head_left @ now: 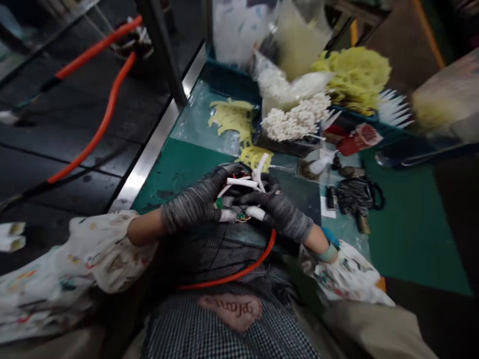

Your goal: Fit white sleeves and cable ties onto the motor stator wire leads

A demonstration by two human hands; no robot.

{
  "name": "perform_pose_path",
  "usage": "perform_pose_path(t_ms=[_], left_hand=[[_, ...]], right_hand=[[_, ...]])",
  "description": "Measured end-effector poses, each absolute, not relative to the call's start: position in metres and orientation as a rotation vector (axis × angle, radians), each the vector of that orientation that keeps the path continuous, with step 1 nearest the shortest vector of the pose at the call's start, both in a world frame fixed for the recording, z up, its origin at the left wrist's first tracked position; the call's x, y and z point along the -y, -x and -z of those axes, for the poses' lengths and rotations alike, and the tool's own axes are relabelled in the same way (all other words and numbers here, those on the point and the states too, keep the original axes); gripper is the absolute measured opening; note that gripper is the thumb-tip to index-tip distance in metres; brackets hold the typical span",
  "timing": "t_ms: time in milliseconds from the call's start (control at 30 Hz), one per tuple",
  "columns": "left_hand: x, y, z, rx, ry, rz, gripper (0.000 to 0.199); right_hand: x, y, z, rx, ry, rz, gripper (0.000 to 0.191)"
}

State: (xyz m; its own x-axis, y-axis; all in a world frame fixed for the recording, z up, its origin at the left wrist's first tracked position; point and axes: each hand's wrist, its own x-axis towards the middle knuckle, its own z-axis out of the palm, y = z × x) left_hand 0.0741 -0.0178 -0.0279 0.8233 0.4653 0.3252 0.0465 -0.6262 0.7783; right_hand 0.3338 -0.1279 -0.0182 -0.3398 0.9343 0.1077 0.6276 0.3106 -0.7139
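Observation:
Both hands wear grey gloves with white fingertips and meet over the near edge of the green table. My left hand (200, 202) is closed around the left side of a wired part with white sleeves (242, 183). From the right, my right hand (282, 207) grips the same part, its fingers curled over the front. White tubes stick up from the part, and bits of copper colour and green show between the fingers. Most of its body is hidden by the gloves. An orange cable (243, 272) curves below my right hand and across the checked apron.
Yellow cut sheets (234, 119) lie beyond the hands. White sleeves (295, 118) in a bundle and a yellow pile (352, 75) sit in bins behind. Right of the hands lies a black tool-like object (355, 194). More orange cables (107, 117) hang at left.

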Motion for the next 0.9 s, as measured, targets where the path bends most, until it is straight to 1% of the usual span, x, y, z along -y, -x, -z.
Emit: perform_pose_path(t_ms=[100, 200, 233, 267, 333, 367, 433, 500, 600, 667, 733, 800, 900], left_hand=[[-0.006, -0.064, 0.038, -0.436, -2.343, -0.584, 0.085], [-0.004, -0.051, 0.036, -0.668, -2.545, -0.748, 0.093], [0.002, -0.049, 0.032, -0.721, -2.608, -0.791, 0.091], [0.008, -0.047, 0.027, -0.733, -2.704, -0.788, 0.080], [0.021, -0.048, 0.017, -0.596, -2.913, -0.654, 0.046], [0.025, -0.050, 0.012, -0.496, -2.982, -0.559, 0.038], [0.031, -0.055, 0.006, -0.365, -3.012, -0.457, 0.031], [0.035, -0.060, 0.003, -0.376, -3.010, -0.470, 0.026], [0.052, -0.062, 0.003, -0.470, -3.124, -0.543, 0.026], [0.067, -0.059, 0.002, -0.564, -3.234, -0.560, 0.035], [0.080, -0.055, 0.000, -0.619, -3.299, -0.571, 0.043], [0.084, -0.050, -0.001, -0.602, -3.307, -0.610, 0.044], [0.075, -0.047, 0.007, -0.524, -3.260, -0.709, 0.040]], right_hand=[[0.098, -0.336, 0.022, 2.115, 1.227, -0.753, 0.024], [0.083, -0.325, 0.032, 2.099, 1.214, -0.650, 0.023], [0.082, -0.321, 0.036, 2.044, 1.244, -0.596, 0.023], [0.083, -0.317, 0.039, 1.975, 1.282, -0.539, 0.023], [0.090, -0.316, 0.042, 1.822, 1.360, -0.422, 0.023], [0.094, -0.321, 0.042, 1.729, 1.413, -0.346, 0.023], [0.100, -0.340, 0.039, 1.534, 1.514, -0.183, 0.026], [0.101, -0.371, 0.034, 1.312, 1.600, 0.010, 0.028], [0.090, -0.420, 0.028, 1.117, 1.704, 0.235, 0.036], [0.079, -0.442, 0.026, 1.122, 1.768, 0.304, 0.038], [0.068, -0.451, 0.024, 1.198, 1.785, 0.298, 0.027], [0.061, -0.451, 0.023, 1.246, 1.754, 0.279, 0.018], [0.062, -0.442, 0.019, 1.260, 1.672, 0.249, 0.021]])
